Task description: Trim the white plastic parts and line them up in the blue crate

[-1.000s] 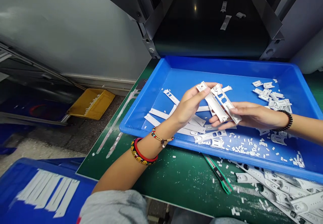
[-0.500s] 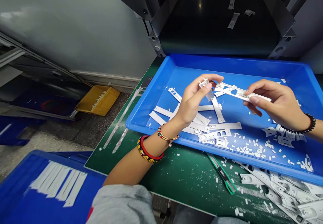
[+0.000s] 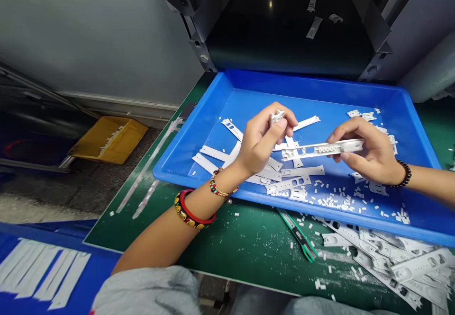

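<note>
My left hand (image 3: 265, 137) is closed on a small white plastic piece (image 3: 276, 117), whose end shows between thumb and fingers. The rest of that piece is hidden by the hand. In my right hand (image 3: 369, 149) a long white plastic strip (image 3: 313, 150) with cut-out holes is pinched near one end. It is turned on its edge, and its other end points toward my left hand, apart from it. Both hands are above a blue tray (image 3: 192, 137), where several white strips (image 3: 291, 184) and many tiny white scraps (image 3: 341, 201) lie.
A green and black cutter (image 3: 297, 237) lies on the green table (image 3: 220, 253) in front of the tray. Many white strips (image 3: 401, 267) are heaped at the right. Behind stands a dark conveyor belt (image 3: 284, 45). A yellow bin (image 3: 110, 139) and a blue surface with strips (image 3: 53, 267) are at the left.
My right hand has tilted the long strip onto its edge and moved its end away from my left fingers. My left hand has turned the small piece further into its grip. The view has shifted rightward.
</note>
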